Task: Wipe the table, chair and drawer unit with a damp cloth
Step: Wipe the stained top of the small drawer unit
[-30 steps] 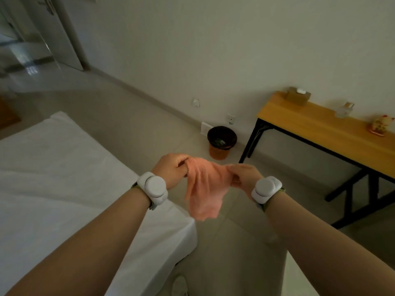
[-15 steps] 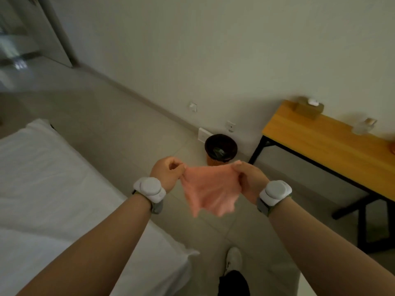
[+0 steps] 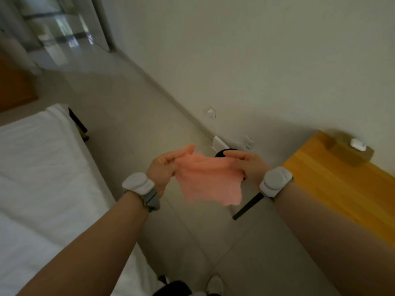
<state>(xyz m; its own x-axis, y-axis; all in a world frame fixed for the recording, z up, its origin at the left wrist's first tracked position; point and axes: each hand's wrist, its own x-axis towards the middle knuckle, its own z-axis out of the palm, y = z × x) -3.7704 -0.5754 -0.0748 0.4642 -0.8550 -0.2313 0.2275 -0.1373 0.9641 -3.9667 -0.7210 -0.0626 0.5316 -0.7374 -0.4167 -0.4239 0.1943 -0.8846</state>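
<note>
Pale floor tiles [image 3: 128, 116] ran along a white wall, with a white bed [image 3: 42, 178] on the left and the near end of the wooden table [image 3: 333, 189] on the right. Between them, in the air over the floor, the pink cloth [image 3: 209, 180] was held by both hands. The left hand [image 3: 164, 167] pinched its left edge with thumb and fingers, the forefinger partly stretched out. The right hand [image 3: 248, 165] gripped the right edge in the same manner.

Compared with 1 s before, the cloth was no longer a narrow hanging bunch. The hands had moved apart and it was spread into a wider sheet. The view had also turned: more of the table was seen earlier, and the dark bin [image 3: 226, 152] stood free then, while now it was mostly hidden behind the cloth and the right hand.

I judged that the cloth was being opened for use and that no wiping had started. The table was near, but the cloth did not touch it. A brown box [image 3: 350, 150] stood at the table's end.
</note>
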